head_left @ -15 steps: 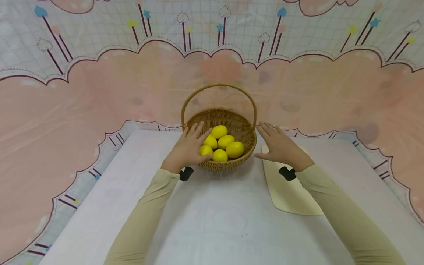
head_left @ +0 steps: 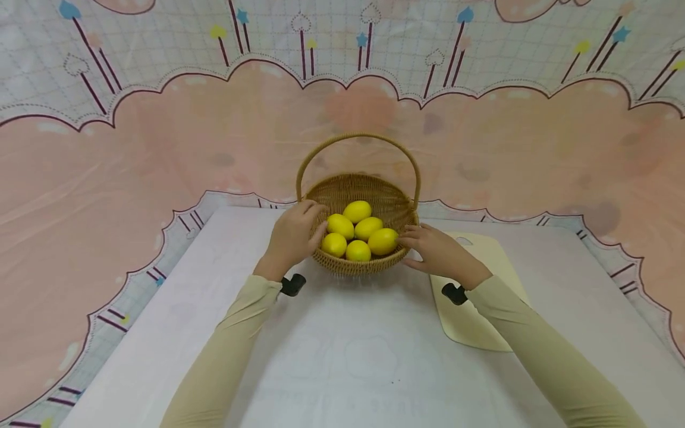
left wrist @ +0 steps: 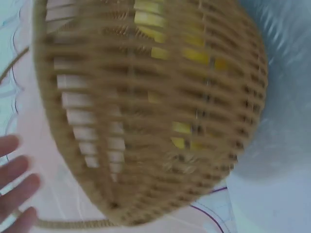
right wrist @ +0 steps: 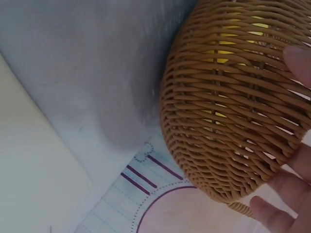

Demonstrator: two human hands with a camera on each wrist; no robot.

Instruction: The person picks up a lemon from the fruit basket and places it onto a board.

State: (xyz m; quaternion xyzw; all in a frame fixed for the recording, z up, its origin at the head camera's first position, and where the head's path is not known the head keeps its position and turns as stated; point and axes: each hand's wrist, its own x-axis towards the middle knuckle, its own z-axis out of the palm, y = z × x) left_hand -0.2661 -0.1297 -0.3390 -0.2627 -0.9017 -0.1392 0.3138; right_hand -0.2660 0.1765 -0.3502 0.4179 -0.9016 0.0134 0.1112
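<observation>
A brown wicker basket [head_left: 353, 266] with a tall arched handle stands toward the back of the white table, holding several yellow lemons [head_left: 368, 228]. My left hand [head_left: 291, 238] is at its left rim, fingers loosely bent. In the left wrist view, the fingertips [left wrist: 30, 187] show a gap from the weave. My right hand [head_left: 441, 252] holds the right rim. Its fingers [right wrist: 286, 187] reach over the edge, with the thumb [right wrist: 297, 63] on the outer wall. The lemons show yellow through the weave in both wrist views.
A cream cutting board [head_left: 462, 321] with a hole near its far end lies to the right, partly under my right forearm. Behind the table [head_left: 342, 368] hangs a pink and white printed cloth [head_left: 214, 142].
Both hands have come down from spread fingers around the basket. The right hand moved left onto the rim; the left drew slightly back and left, its fingers bending. Basket and lemons keep their arrangement.
</observation>
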